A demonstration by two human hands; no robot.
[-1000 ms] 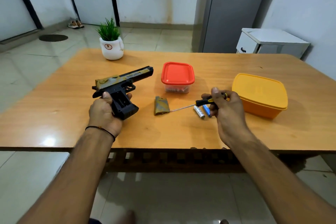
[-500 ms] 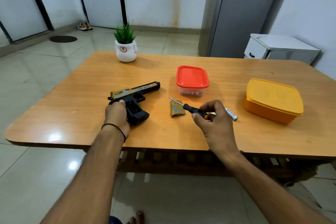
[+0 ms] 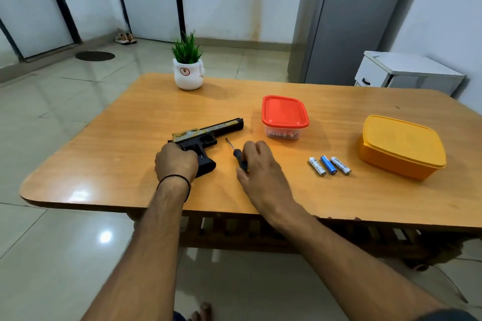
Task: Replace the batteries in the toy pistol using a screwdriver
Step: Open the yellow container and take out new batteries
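Observation:
A black and gold toy pistol [image 3: 208,133] lies on its side on the wooden table [image 3: 104,164], barrel pointing right. My left hand [image 3: 176,163] grips its handle from the near side. My right hand [image 3: 257,164] rests on the table just right of the pistol, fingers curled over the black handle of a small screwdriver [image 3: 236,152] whose tip points away from me. The gold battery cover is hidden, likely under this hand. Three loose batteries [image 3: 330,165], two white and one blue, lie side by side further right.
A small box with a red lid [image 3: 284,114] stands behind my right hand. A larger yellow lidded box [image 3: 401,146] sits at the right. A white pot with a green plant [image 3: 188,73] stands at the far edge. A white cabinet [image 3: 407,73] stands beyond the table.
My right hand carried the screwdriver leftward from the batteries to beside the pistol and now covers the gold cover. The pistol was lowered flat onto the table. The batteries now lie uncovered.

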